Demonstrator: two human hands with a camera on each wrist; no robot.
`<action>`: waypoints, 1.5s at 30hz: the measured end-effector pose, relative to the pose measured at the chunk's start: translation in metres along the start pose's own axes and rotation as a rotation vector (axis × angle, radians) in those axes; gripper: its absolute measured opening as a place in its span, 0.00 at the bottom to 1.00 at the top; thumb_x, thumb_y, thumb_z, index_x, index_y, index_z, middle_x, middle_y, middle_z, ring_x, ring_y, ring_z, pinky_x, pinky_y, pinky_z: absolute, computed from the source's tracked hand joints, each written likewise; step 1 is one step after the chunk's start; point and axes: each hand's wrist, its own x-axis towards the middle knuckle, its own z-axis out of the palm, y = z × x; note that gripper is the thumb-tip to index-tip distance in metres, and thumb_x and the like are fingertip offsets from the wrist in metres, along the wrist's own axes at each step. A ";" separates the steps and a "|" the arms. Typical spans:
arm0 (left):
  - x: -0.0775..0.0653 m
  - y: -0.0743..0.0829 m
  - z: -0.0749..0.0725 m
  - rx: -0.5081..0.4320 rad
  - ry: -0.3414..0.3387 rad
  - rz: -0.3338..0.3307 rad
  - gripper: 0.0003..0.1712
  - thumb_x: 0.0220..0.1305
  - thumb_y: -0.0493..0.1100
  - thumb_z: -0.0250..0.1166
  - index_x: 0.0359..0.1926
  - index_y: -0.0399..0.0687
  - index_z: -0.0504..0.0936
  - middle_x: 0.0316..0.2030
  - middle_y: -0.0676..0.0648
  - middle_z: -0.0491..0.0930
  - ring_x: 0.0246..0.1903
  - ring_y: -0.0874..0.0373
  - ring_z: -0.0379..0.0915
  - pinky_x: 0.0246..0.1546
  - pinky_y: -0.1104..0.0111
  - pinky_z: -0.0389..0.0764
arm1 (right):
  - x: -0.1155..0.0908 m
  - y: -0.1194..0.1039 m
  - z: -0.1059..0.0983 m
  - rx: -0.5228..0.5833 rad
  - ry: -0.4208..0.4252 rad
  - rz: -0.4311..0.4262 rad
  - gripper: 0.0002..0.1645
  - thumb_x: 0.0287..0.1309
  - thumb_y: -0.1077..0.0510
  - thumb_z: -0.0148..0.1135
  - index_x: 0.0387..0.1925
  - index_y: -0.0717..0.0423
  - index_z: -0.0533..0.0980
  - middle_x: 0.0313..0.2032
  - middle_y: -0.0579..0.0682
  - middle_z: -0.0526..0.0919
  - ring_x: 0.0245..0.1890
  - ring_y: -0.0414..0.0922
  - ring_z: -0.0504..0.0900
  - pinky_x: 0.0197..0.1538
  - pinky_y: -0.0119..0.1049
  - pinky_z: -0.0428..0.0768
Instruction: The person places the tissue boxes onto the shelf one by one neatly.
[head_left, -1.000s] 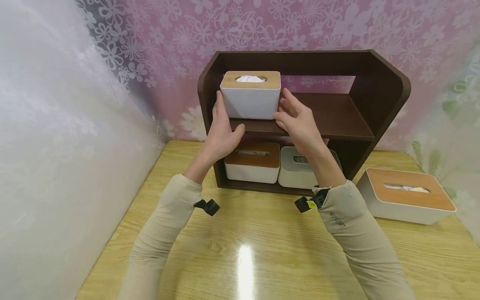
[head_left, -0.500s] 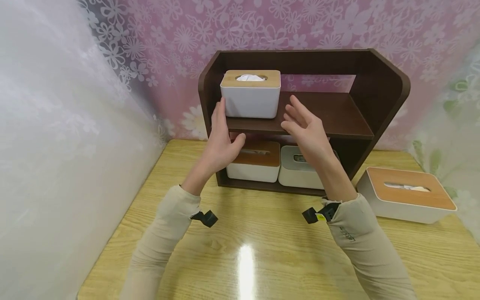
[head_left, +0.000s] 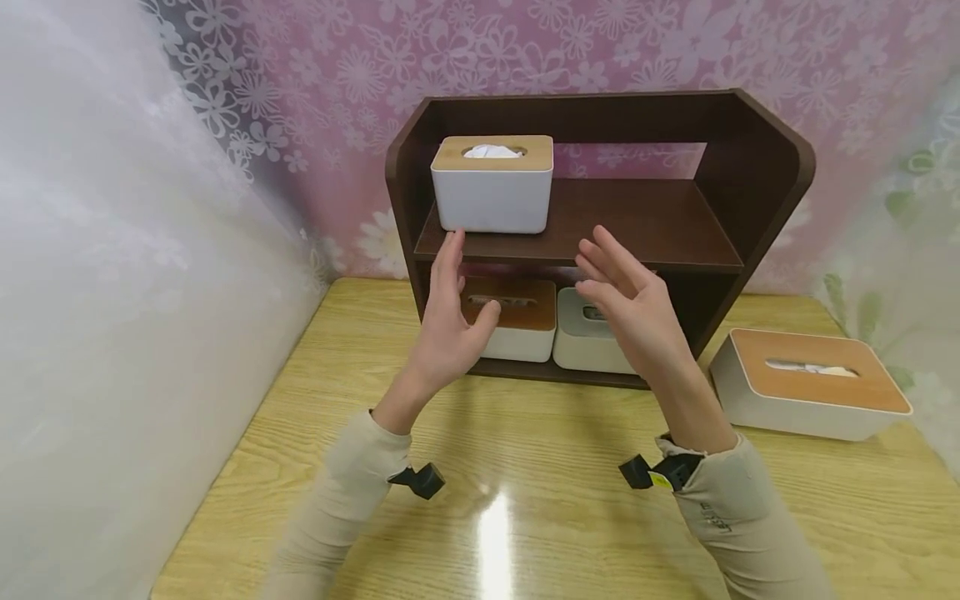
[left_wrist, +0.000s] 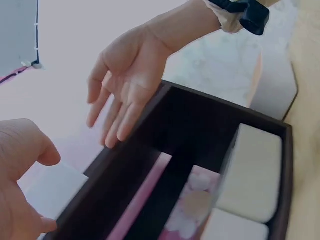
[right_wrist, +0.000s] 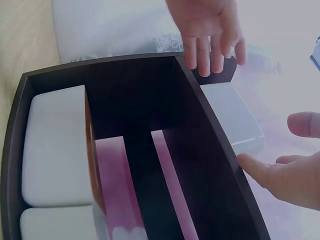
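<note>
A white tissue box (head_left: 492, 200) with a light wooden lid stands at the left end of the upper board of a dark brown shelf (head_left: 630, 218). White tissue shows in its oval slot. My left hand (head_left: 453, 333) is just in front of the shelf, its fingertips at the lower front edge of the box in the head view, fingers fairly straight and thumb apart. To the right, my right hand (head_left: 637, 321) hangs before the shelf with relaxed fingers and nothing in them. In the right wrist view the same tissue box (right_wrist: 232, 117) shows beyond the shelf's edge.
On the lower level sit a brown-lidded tissue box (head_left: 517, 343) and a grey-lidded one (head_left: 592, 354), both partly behind my hands. A larger tissue box (head_left: 821, 383) with an orange-brown lid stands on the wooden table (head_left: 390, 533) right of the shelf.
Both hands have left the sides of the white tissue box and drawn back toward me, the right one also moving rightward. The box stays in its place on the upper board.
</note>
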 end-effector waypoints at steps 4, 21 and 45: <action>-0.010 -0.009 0.012 -0.045 0.026 -0.008 0.47 0.65 0.31 0.57 0.79 0.43 0.42 0.78 0.40 0.38 0.76 0.48 0.42 0.70 0.48 0.58 | -0.014 0.009 -0.011 0.007 -0.003 -0.008 0.41 0.71 0.62 0.55 0.78 0.49 0.50 0.75 0.57 0.56 0.75 0.51 0.57 0.65 0.29 0.69; -0.037 -0.025 0.035 -0.082 0.054 -0.070 0.46 0.66 0.33 0.59 0.79 0.50 0.46 0.77 0.48 0.42 0.75 0.53 0.47 0.69 0.49 0.61 | -0.058 0.048 -0.051 -0.046 0.019 0.030 0.40 0.72 0.62 0.53 0.78 0.46 0.50 0.75 0.55 0.58 0.71 0.43 0.64 0.62 0.23 0.70; -0.047 -0.046 0.042 -0.072 0.008 -0.134 0.41 0.65 0.30 0.56 0.76 0.44 0.52 0.74 0.45 0.53 0.71 0.50 0.53 0.67 0.48 0.64 | -0.066 0.055 -0.080 -0.053 0.088 -0.018 0.38 0.70 0.68 0.52 0.77 0.53 0.54 0.67 0.46 0.70 0.65 0.35 0.72 0.59 0.23 0.72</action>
